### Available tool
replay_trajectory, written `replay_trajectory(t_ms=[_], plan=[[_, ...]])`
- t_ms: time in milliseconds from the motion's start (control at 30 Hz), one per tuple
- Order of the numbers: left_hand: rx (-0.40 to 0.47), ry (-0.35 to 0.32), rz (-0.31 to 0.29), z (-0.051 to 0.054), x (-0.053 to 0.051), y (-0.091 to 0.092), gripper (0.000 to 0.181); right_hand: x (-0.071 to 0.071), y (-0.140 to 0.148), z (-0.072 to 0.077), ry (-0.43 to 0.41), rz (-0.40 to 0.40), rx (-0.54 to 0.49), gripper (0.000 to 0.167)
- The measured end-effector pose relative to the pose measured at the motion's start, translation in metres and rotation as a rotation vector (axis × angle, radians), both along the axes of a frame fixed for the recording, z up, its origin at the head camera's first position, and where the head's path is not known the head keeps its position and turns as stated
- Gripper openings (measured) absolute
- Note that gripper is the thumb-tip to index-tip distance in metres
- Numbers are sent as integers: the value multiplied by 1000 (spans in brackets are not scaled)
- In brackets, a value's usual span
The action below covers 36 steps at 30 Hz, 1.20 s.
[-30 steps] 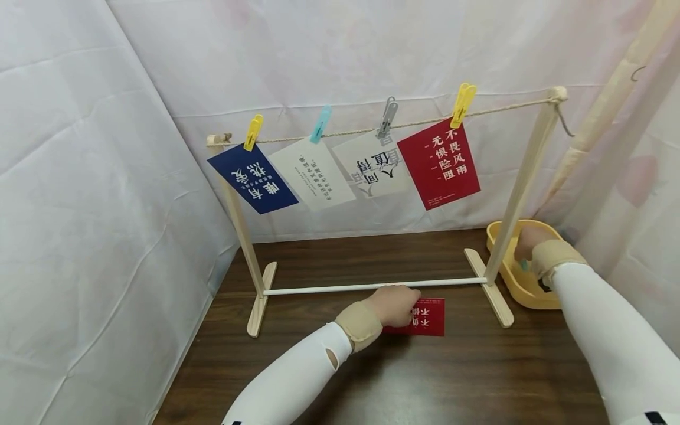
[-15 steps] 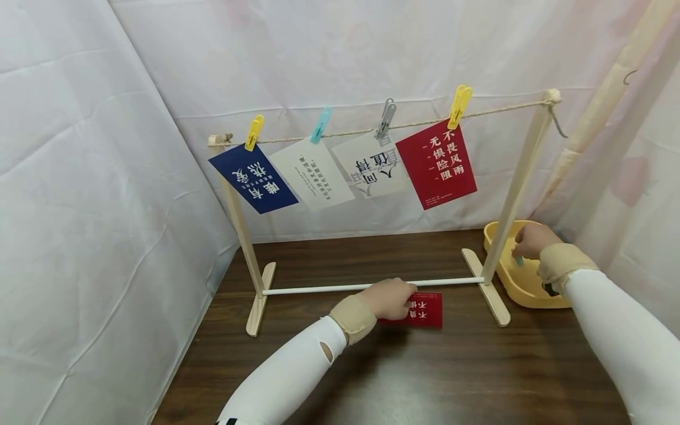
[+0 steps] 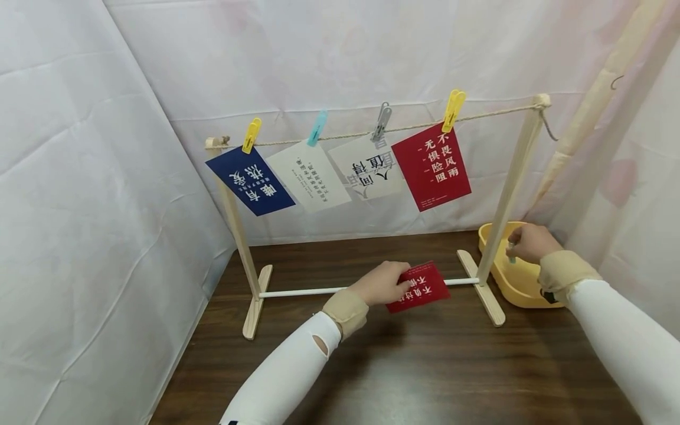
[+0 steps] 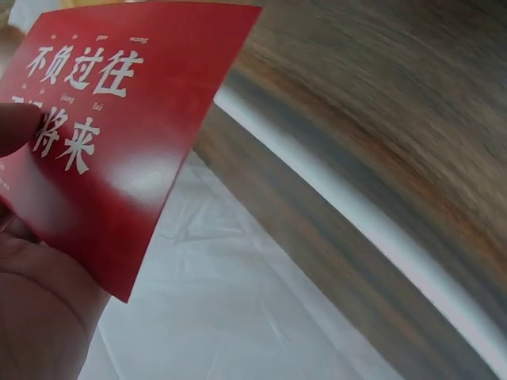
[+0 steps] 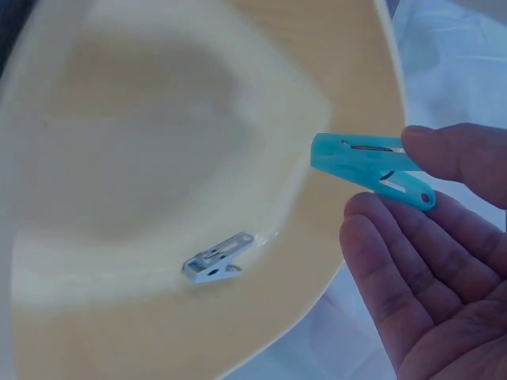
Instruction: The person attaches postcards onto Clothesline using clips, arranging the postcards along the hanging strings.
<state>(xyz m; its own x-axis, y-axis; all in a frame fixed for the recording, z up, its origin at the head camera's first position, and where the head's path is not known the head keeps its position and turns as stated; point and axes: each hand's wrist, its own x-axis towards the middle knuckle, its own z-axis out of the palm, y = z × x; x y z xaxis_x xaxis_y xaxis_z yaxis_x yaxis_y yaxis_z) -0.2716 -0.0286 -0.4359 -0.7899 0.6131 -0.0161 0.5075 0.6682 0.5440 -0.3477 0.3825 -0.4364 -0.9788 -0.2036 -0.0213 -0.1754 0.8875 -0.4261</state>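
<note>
My left hand [image 3: 381, 283] pinches a red card [image 3: 425, 286] with white characters, raised off the table and tilted. In the left wrist view the thumb lies across the face of the card [image 4: 150, 134]. My right hand [image 3: 533, 242] is above the yellow tray [image 3: 523, 298] at the right, pinching a light blue clothespin [image 5: 368, 162] by its handle ends between thumb and fingers. The clothespin's jaws look closed. A grey clothespin [image 5: 215, 260] lies inside the tray below it.
A wooden rack [image 3: 507, 189] stands across the table, with a rope [image 3: 494, 115] strung between its posts. From it hang a blue card [image 3: 249, 180], two white cards and a red card [image 3: 431, 168], each clipped by a clothespin. A white rod [image 3: 303, 292] joins the feet.
The left hand has lifted the red card off the table and tilted it. The right hand has risen from inside the tray with the light blue clothespin.
</note>
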Motion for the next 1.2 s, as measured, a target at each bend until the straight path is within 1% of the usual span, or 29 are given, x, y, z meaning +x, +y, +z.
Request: replay_trajectory(t_ms=[67,167,333,467,567,733,833,1000,1200], plan=[[64,-29,15,0,-1,-1,8,3,-3,2,21,3,-11,40],[137,-40,31,-1,-2,-3,8,8,-5,7,58,2,-33,40],[218,-23,62,-2,-1,-3,13,18,-10,15,112,-28,-80,41],[253,-15,93,-1,1,-2,15,26,-17,23,116,-58,-136,45],[276,-15,106,1,3,-2,15,33,-23,30,123,-71,-163,46],[314,-31,122,5,4,-2,16,42,-29,40,193,-75,-189,42],[342,-36,124,6,3,-2,17,47,-30,44,239,-66,-202,39],[392,-44,122,8,3,-3,21,55,-34,55,268,-39,-227,37],[447,-39,157,12,4,0,25,66,-42,71,329,-24,-237,35]])
